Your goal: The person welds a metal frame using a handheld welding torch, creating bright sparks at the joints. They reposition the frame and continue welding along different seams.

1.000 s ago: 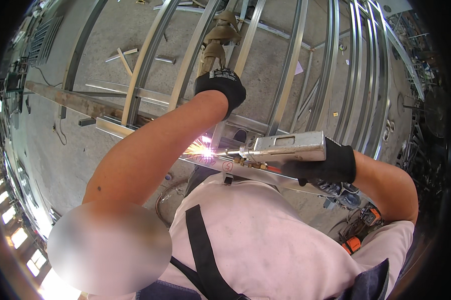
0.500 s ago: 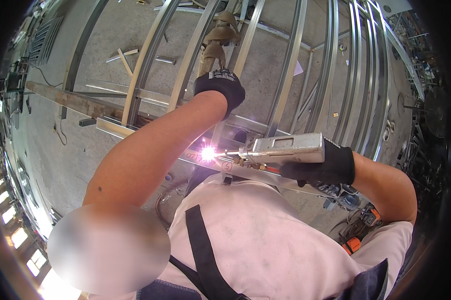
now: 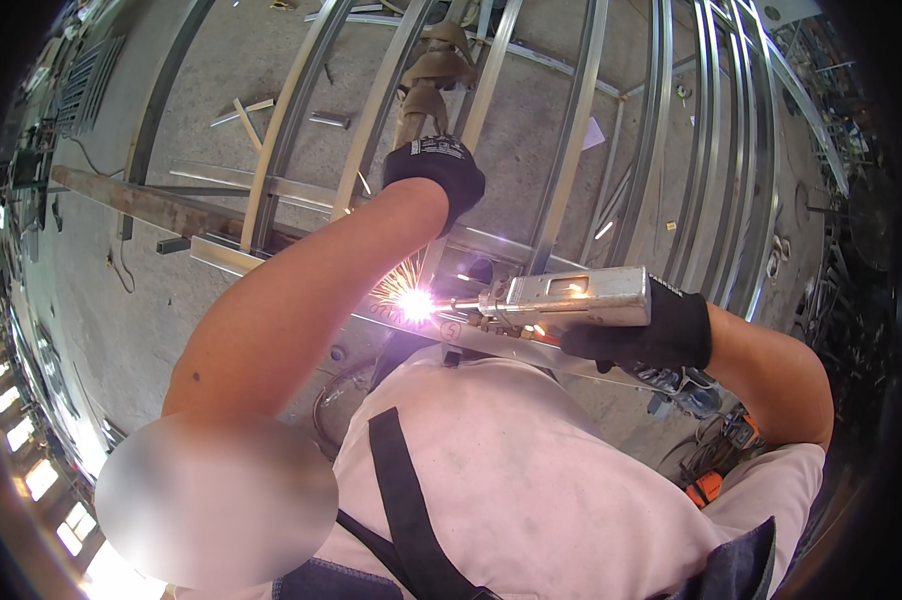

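Observation:
In a black glove, my right hand (image 3: 661, 325) is closed around the back of a welding torch (image 3: 581, 300) with a boxy silver metal body. Its thin nozzle points left and ends at a bright arc (image 3: 415, 304) that throws orange sparks. That arc sits on a flat steel rail (image 3: 491, 342) with handwritten marks, close in front of my body. Also gloved in black, my left hand (image 3: 436, 180) reaches over the frame beyond the arc. It looks like a fist against a worn brown, lumpy thing (image 3: 439, 70) whose kind I cannot make out. Its fingertips are hidden.
Several long steel bars (image 3: 571, 130) run away from me across the frame. A rusty beam (image 3: 151, 205) lies to the left. Metal offcuts (image 3: 246, 122) are scattered on the concrete floor (image 3: 211, 70). Cables and orange tools (image 3: 706, 488) lie at lower right.
The arc now throws a fan of orange sparks up and to the left, and glints show on the torch. Both hands have stayed nearly in place; the left has shifted very slightly.

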`<state>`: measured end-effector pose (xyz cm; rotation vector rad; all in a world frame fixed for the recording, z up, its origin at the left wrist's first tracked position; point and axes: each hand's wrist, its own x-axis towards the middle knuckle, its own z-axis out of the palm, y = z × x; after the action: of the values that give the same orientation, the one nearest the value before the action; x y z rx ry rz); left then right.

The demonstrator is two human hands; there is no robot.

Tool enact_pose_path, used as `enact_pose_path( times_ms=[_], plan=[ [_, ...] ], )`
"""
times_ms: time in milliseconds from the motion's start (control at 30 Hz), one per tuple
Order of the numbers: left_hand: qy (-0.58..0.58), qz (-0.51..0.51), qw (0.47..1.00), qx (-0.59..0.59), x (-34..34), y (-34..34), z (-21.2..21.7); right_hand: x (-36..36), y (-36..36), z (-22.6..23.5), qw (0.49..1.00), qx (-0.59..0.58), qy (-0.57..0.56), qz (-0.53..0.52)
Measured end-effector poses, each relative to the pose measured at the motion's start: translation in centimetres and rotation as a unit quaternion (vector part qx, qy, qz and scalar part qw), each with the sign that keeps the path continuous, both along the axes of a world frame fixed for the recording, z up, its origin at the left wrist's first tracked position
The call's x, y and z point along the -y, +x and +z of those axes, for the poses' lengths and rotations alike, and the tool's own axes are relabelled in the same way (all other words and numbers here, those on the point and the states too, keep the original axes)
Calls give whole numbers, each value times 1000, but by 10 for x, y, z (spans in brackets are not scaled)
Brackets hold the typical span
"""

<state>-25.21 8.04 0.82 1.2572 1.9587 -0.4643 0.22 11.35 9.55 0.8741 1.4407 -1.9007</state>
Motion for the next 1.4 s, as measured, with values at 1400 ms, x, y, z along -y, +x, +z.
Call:
enact_pose_path(
  times_ms=[1400],
  plan=[
    [157, 4, 987, -21, 10, -67, 35, 62, 73, -13, 930, -117, 253, -240]
  ],
)
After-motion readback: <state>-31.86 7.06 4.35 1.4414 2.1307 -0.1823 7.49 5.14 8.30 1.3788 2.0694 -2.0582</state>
